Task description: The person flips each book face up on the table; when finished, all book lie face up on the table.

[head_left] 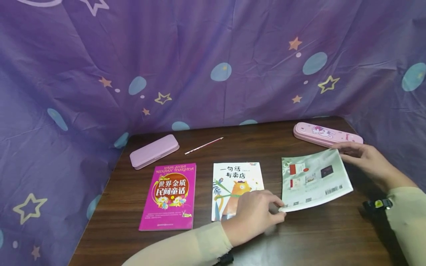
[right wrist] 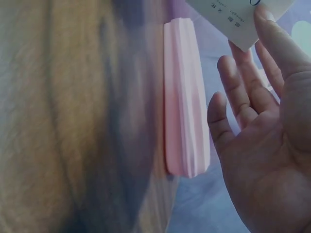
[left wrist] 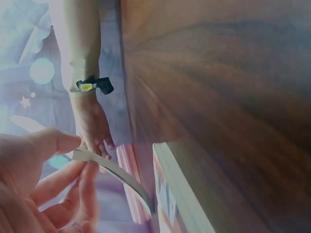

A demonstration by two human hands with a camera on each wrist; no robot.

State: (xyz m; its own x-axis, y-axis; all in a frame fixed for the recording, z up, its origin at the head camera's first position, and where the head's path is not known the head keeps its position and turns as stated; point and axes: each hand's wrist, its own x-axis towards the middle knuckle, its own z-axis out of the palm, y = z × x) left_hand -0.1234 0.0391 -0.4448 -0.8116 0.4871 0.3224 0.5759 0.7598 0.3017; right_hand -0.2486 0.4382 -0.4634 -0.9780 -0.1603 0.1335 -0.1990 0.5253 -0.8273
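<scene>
A thin paperback book (head_left: pixel 313 181) with a pale green back cover and a barcode is held above the table, bent along its length. My left hand (head_left: pixel 254 210) pinches its near left corner between thumb and fingers; the left wrist view shows the book's edge (left wrist: pixel 121 174) in that grip. At its far right corner, my right hand (head_left: pixel 369 159) grips it, and the right wrist view shows the thumb on the book's corner (right wrist: pixel 243 22). Under my left hand lies a white book (head_left: pixel 229 177) with a cartoon animal, partly covered by the hand.
To the left lies a magenta book (head_left: pixel 169 214). A plain pink pencil case (head_left: pixel 154 151) and a pencil (head_left: pixel 203 146) lie farther back. Behind my right hand is a pink pencil case with a rabbit (head_left: pixel 327 135). A purple starry cloth (head_left: pixel 186 66) hangs behind the wooden table (head_left: pixel 316 240).
</scene>
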